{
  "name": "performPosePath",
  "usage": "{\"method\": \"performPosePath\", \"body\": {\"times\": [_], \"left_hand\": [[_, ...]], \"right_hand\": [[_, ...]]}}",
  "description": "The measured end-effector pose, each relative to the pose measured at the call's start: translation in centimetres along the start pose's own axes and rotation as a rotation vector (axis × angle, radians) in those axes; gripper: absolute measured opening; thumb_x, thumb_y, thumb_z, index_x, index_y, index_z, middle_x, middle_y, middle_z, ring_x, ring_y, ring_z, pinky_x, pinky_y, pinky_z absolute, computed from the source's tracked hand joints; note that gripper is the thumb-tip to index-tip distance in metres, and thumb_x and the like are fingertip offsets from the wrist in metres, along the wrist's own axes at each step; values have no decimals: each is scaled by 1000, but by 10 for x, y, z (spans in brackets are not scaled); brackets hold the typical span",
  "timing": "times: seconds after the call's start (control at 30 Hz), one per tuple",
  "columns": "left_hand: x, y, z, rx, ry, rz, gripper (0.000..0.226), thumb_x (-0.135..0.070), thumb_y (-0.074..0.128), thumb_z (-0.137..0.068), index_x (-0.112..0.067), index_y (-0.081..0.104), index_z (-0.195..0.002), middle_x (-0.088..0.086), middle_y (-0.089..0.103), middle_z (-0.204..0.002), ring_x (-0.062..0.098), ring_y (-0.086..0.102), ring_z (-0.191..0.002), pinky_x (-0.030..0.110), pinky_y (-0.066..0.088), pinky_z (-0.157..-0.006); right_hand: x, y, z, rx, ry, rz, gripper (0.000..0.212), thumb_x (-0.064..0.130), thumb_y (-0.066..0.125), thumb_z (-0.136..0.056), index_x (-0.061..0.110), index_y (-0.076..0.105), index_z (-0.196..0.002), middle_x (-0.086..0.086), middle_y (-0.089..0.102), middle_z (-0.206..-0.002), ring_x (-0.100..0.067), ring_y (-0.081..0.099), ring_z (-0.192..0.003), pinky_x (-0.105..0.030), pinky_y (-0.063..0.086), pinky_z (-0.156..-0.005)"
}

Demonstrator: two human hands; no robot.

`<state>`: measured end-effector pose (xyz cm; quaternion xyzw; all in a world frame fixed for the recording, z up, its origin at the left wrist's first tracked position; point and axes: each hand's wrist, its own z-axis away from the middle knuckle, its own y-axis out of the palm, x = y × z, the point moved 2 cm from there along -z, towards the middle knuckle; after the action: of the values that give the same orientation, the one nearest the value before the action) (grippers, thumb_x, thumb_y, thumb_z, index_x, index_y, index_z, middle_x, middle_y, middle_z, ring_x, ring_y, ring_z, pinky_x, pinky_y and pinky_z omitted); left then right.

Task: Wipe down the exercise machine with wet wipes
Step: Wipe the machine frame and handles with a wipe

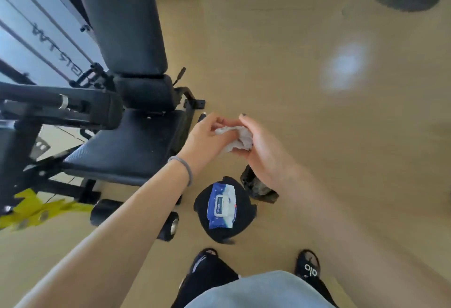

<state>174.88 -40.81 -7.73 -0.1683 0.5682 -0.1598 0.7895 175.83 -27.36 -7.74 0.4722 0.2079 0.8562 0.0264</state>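
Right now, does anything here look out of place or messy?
Slightly. The wipes pack lies on a black cap on the floor, and yellow material lies crumpled under the machine.

Showing white in the crumpled wet wipe (pixel 235 138). Showing deep blue with a white label panel and small pale specks on the flat soft wipes packet (pixel 221 206), lying against a round black cloth (pixel 244 212). Showing black on the padded vinyl exercise machine seat (pixel 129 146) and metal frame (pixel 56 105). Glowing tan across the smooth floor (pixel 292 63). Showing bright yellow in the crumpled sheet (pixel 31 206). Showing grey in the thin wrist band (pixel 181 166).
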Motion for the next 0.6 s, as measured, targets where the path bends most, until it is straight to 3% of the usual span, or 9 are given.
{"method": "performPosePath", "body": {"times": [0.07,0.13,0.3,0.47,0.6], "left_hand": [[-14,29,1,-52,-71,67,24,-34,75,-84,-21,64,-102,3,72,-99,20,70,-92,43,61,-83],[-28,54,1,-86,-133,96,21,-34,75,-83,-25,64,-99,0,72,-97,20,71,-92,48,60,-84],[-62,81,-20,-229,-218,148,24,-39,72,-88,-25,62,-104,2,70,-105,18,68,-96,42,59,-88],[-62,86,-64,-317,-287,143,31,-42,75,-85,-22,61,-103,6,70,-103,23,69,-96,45,59,-88],[-65,100,-119,-147,-288,153,38,-50,75,-82,-22,63,-106,6,72,-99,16,67,-85,42,58,-83]], "right_hand": [[14,-32,1,41,42,44,50,38,33,-109,13,75,-102,-12,77,-107,-24,69,-111,-42,48,-108],[28,-60,0,66,83,48,48,39,31,-110,9,69,-112,-12,76,-109,-25,70,-111,-43,51,-106],[73,-93,-30,155,149,128,43,44,35,-108,17,67,-115,-7,76,-110,-17,71,-98,-33,55,-86],[92,-106,-80,286,212,170,49,46,34,-108,18,73,-104,-5,75,-115,-20,67,-115,-46,47,-109],[114,-138,-122,246,238,102,49,44,33,-109,10,68,-109,-12,74,-117,-27,67,-118,-53,44,-111]]}}
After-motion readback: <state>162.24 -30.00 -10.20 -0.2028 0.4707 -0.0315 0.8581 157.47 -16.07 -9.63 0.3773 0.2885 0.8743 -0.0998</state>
